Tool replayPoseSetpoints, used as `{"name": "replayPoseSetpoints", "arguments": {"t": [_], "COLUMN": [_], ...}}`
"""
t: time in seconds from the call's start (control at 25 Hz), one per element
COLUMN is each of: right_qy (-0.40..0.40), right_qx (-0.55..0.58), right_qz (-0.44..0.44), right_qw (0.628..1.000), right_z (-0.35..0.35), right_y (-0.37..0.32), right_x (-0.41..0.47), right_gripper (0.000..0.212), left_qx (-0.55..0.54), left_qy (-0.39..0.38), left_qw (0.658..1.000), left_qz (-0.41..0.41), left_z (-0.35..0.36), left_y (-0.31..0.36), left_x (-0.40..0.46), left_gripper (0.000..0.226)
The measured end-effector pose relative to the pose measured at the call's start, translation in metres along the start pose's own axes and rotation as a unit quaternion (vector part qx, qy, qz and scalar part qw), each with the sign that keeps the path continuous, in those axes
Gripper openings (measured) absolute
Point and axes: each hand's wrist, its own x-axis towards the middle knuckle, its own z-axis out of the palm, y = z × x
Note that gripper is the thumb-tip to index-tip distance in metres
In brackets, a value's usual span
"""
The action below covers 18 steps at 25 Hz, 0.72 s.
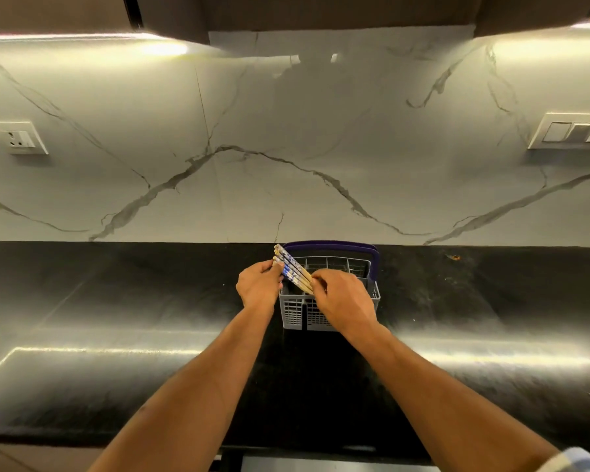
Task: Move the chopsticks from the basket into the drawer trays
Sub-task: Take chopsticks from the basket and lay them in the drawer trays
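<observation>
Reaching: both bare arms stretched forward from the bottom corners and met over the basket (327, 310) at mid-counter.
Left hand: the left hand (259, 287) was curled at the basket's left rim, fingers clamped on the patterned upper part of the chopsticks (293, 269).
Right hand: the right hand (344, 299) lay palm-down over the basket's front right, fingertips pinched together on the bundle's plain wooden lower ends.
Chopsticks: a small bundle, blue-and-white at the top, was tilted up and to the left, upper ends clear of the rim, lower ends at the basket's opening between the two hands.
Basket: grey slotted plastic with inner compartments and a dark purple handle (334, 247) arched across the back.
Counter: the black stone counter (116, 335) was glossy, streaked with reflected light.
Wall: the white marble-look wall (286, 131) carried grey veins, a socket (19, 137) at left and a switch plate (573, 131) at right.
Above: dark cabinets (321, 11) with lit undersides.
Sleeve: a pale striped cuff (573, 461) showed at the right arm's edge.
</observation>
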Motion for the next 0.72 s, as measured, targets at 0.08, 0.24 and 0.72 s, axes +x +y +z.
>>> {"name": "replayPoseSetpoints", "arguments": {"t": [0.08, 0.24, 0.72], "right_qy": [-0.007, -0.009, -0.020], "right_qx": [0.004, 0.007, 0.111], "right_qz": [-0.001, -0.006, 0.000], "right_qw": [1.000, 1.000, 0.994], "right_z": [0.000, -0.002, -0.052], "right_y": [0.004, 0.008, -0.040], "right_x": [-0.001, -0.005, 0.016], "right_gripper": [0.032, 0.032, 0.043], "left_qx": [-0.033, -0.050, 0.034], "left_qy": [0.003, -0.008, -0.152], "left_qw": [0.999, 0.999, 0.959], "left_qz": [-0.009, 0.003, 0.235], "left_z": [0.001, -0.004, -0.060], "left_y": [-0.002, 0.005, 0.147], "left_x": [0.001, 0.002, -0.021], "left_gripper": [0.004, 0.018, 0.016]}}
